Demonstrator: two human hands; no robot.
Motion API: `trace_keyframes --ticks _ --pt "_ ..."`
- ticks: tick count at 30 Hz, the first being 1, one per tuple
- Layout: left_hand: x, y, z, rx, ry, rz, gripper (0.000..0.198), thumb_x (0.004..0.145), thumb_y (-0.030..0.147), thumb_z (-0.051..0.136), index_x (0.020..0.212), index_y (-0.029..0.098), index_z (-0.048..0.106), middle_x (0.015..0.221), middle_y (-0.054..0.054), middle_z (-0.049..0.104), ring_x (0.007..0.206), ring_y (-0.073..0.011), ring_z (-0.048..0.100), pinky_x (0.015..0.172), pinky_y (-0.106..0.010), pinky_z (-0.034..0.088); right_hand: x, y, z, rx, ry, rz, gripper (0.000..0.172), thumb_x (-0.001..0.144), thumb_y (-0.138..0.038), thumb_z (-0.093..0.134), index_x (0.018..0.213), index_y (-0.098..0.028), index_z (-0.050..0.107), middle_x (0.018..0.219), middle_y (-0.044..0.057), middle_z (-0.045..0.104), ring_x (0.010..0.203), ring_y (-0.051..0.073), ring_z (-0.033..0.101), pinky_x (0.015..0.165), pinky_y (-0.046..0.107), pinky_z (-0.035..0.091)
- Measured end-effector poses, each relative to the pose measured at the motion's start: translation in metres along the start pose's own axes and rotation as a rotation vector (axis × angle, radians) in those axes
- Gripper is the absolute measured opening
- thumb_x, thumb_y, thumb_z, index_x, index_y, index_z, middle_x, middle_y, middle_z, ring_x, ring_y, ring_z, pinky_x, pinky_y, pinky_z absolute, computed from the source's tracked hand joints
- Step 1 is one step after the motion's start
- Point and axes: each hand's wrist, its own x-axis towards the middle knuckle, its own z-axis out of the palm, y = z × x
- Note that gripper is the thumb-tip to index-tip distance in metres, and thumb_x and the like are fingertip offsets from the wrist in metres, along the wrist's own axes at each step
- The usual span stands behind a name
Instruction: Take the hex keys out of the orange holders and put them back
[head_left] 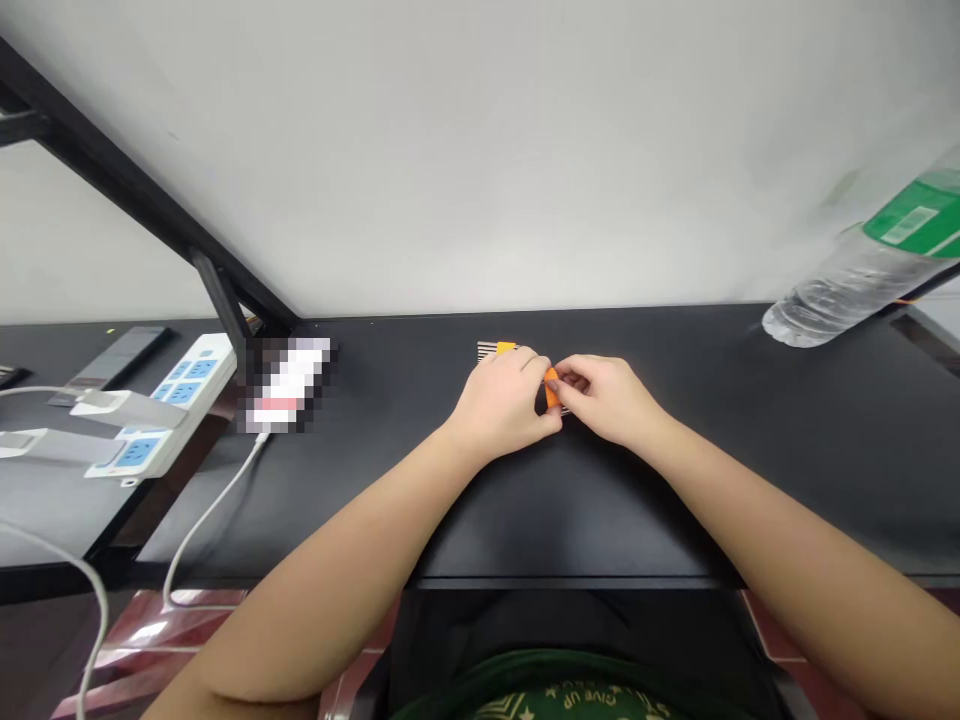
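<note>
Near the middle of the black desk (390, 460), my two hands meet over a small orange piece (553, 386). My right hand (611, 400) pinches it between thumb and fingers. My left hand (501, 402) is closed round its other side, with the thumb stretched towards the right hand. Just beyond the left knuckles a yellow-orange band (506, 347) shows, with several thin metal rods (486, 351) sticking out to the left. Short thin metal ends also show beneath the right fingers. My left hand covers most of this, so I cannot tell whether the two orange parts are joined.
To the left lie a blurred-out phone (289, 385) on a white cable (214, 505), a white power strip (176, 400) with plugs, and a dark phone (120, 360). A black metal frame (142, 195) rises there. At the far right stands a clear plastic bottle (840, 285).
</note>
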Motion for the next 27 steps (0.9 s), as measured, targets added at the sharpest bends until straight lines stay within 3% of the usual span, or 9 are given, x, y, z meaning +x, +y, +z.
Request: trace_keyframes --ticks 4,13,19,27 --pt "0.0 0.001 0.001 0.014 0.011 0.027 0.018 0.08 0.029 0.065 0.096 0.019 0.064 0.097 -0.006 0.067 0.089 -0.0226 0.065 0.079 -0.036 0.05 0.0 0.0 0.0 -0.014 0.039 0.024 0.017 0.087 -0.019 0.056 0.084 -0.021 0.073 0.083 0.001 0.075 0.071 0.016 0.065 0.066 0.028 0.047" --pt "0.002 0.002 0.002 -0.03 0.013 0.002 0.018 0.079 0.03 0.066 0.093 0.02 0.064 0.094 -0.005 0.067 0.086 -0.0217 0.064 0.075 -0.035 0.05 0.0 0.002 0.005 -0.032 0.159 -0.025 0.019 0.084 -0.014 0.055 0.083 -0.021 0.073 0.084 0.002 0.073 0.071 0.016 0.063 0.065 0.028 0.046" --pt "0.001 -0.001 0.005 -0.014 0.021 -0.001 0.017 0.079 0.031 0.066 0.091 0.02 0.063 0.089 -0.004 0.066 0.083 -0.0206 0.063 0.072 -0.035 0.048 0.001 0.004 0.007 -0.064 0.132 -0.019 0.019 0.086 -0.012 0.055 0.084 -0.021 0.072 0.082 0.001 0.07 0.072 0.016 0.062 0.066 0.027 0.045" --pt "0.002 -0.004 0.003 0.046 -0.037 -0.031 0.019 0.08 0.036 0.067 0.091 0.02 0.066 0.093 -0.006 0.067 0.085 -0.0228 0.064 0.074 -0.037 0.049 0.009 0.017 0.004 -0.278 0.083 -0.027 0.022 0.089 -0.01 0.053 0.089 -0.018 0.073 0.087 0.006 0.071 0.079 0.019 0.062 0.074 0.029 0.045"
